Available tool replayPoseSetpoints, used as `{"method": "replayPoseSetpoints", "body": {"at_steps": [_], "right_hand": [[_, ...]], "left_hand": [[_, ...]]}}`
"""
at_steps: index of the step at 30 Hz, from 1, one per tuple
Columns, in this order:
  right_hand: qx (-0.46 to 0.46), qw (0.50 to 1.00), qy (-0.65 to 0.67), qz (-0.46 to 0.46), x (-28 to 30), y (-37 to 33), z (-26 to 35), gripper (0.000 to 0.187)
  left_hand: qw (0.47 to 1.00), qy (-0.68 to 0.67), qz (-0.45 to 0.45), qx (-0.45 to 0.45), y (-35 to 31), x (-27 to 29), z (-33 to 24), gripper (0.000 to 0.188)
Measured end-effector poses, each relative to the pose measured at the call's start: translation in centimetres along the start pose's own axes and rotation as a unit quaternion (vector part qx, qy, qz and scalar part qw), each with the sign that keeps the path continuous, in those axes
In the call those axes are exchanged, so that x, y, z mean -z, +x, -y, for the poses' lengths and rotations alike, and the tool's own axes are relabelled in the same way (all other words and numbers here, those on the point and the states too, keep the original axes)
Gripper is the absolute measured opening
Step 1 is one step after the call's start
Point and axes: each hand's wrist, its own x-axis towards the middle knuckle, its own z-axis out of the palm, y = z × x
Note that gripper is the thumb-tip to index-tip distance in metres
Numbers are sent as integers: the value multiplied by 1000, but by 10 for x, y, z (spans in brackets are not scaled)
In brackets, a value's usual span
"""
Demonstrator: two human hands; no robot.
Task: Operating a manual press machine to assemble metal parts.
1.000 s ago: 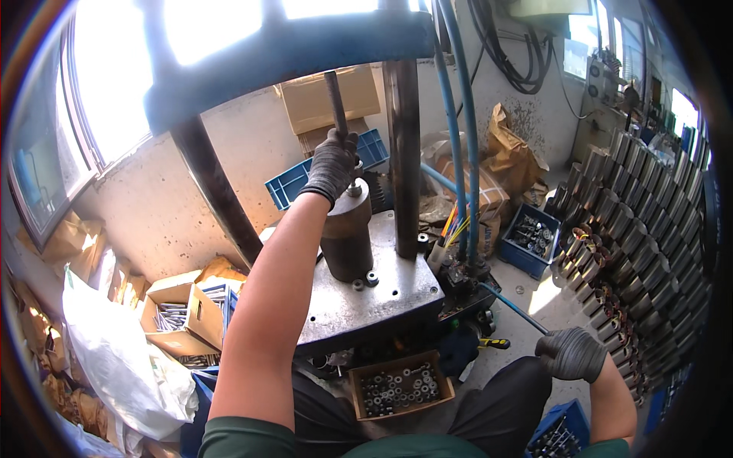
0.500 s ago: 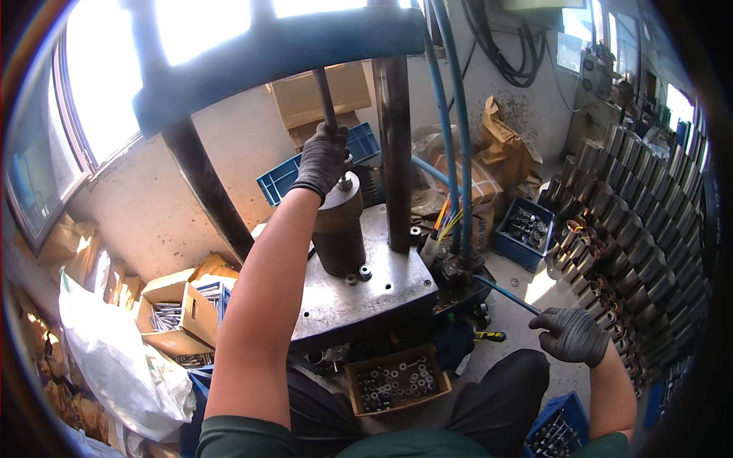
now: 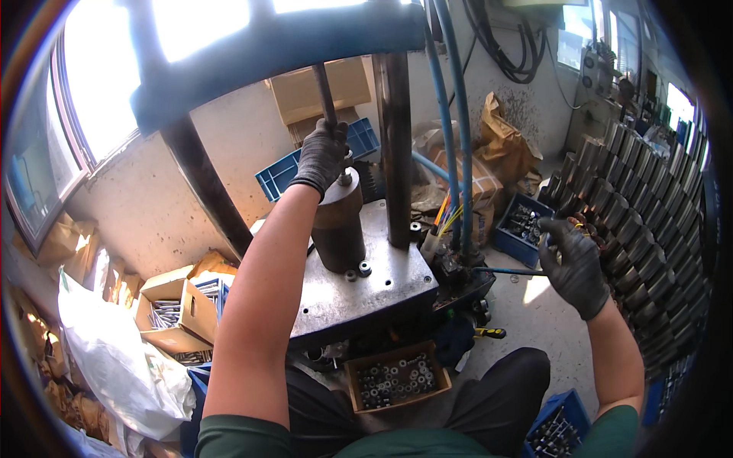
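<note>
Two gloved hands at a press, with one metal cylinder already upright on the plate.
The setup looks partway along: the blue beam stands above the cylinder, not down on it; what else remains cannot be told. The left hand is clenched around the dark, slender rod over the cylinder's top; the right hand has loosely bent, parted fingers beside the blue lever, contact unclear. Ribbed grey knit gloves, dull round steel, a scuffed flat plate, and small shiny rings near the cylinder's base.
</note>
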Motion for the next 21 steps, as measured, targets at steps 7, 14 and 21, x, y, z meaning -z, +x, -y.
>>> {"method": "replayPoseSetpoints", "body": {"at_steps": [7, 14, 21], "right_hand": [[-37, 989, 101, -103, -33, 102, -44, 66], [-11, 999, -25, 20, -6, 35, -26, 46], [-23, 855, -29, 518, 11, -113, -5, 36]], "left_hand": [[998, 56, -8, -21, -2, 2, -6, 23], [999, 30, 4, -15, -3, 3, -3, 25], [988, 139, -32, -54, -5, 3, -7, 29]]}}
